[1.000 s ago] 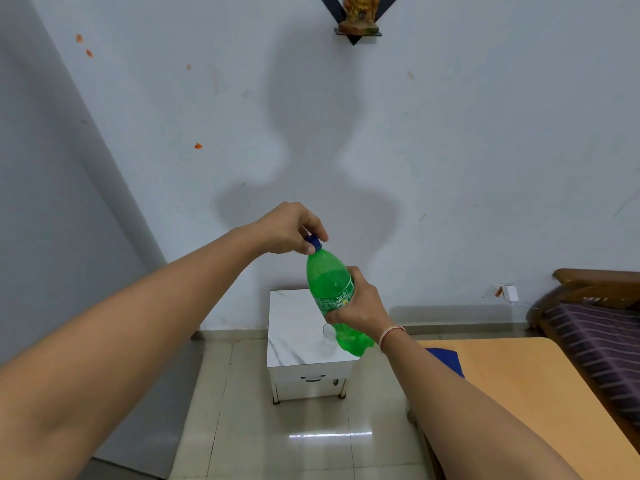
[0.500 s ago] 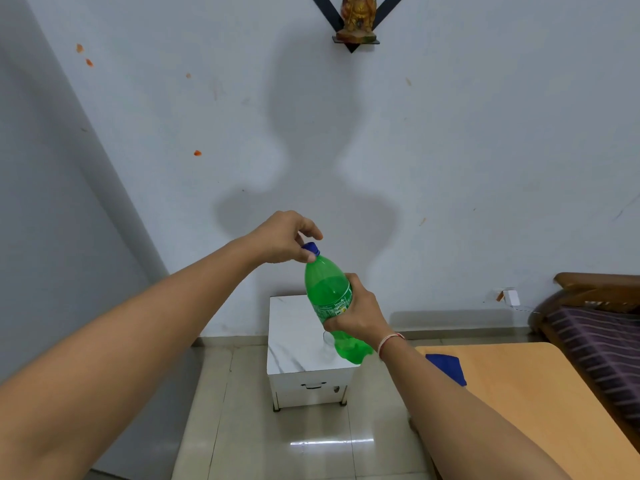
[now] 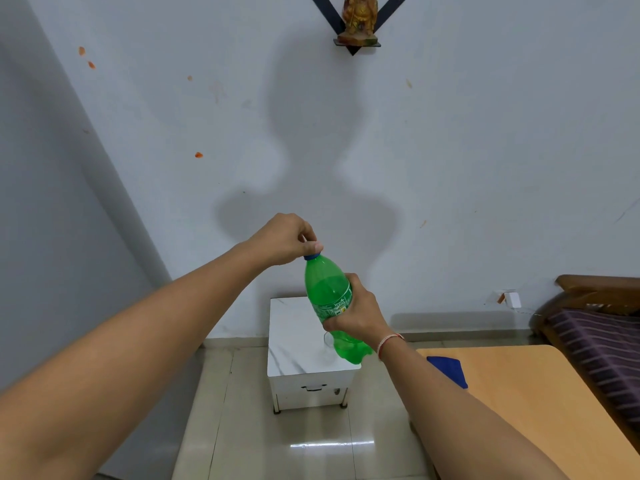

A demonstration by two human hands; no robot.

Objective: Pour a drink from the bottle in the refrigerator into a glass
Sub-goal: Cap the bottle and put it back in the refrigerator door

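Note:
I hold a green plastic bottle in the air, tilted slightly, its blue cap uppermost. My right hand grips the bottle around its labelled middle. My left hand pinches the cap with thumb and fingers from above. A clear glass stands on the white marble-topped side table below, mostly hidden behind the bottle's base and my right hand.
A wooden table with a blue cloth on it lies at the lower right. A wood-framed bed with striped bedding sits at the far right. A wall shelf with a figurine hangs above. Shiny tiled floor surrounds the side table.
My left hand has turned on the cap, its fingers shifting around it. The bottle stays in my right hand at about the same place, slightly more upright.

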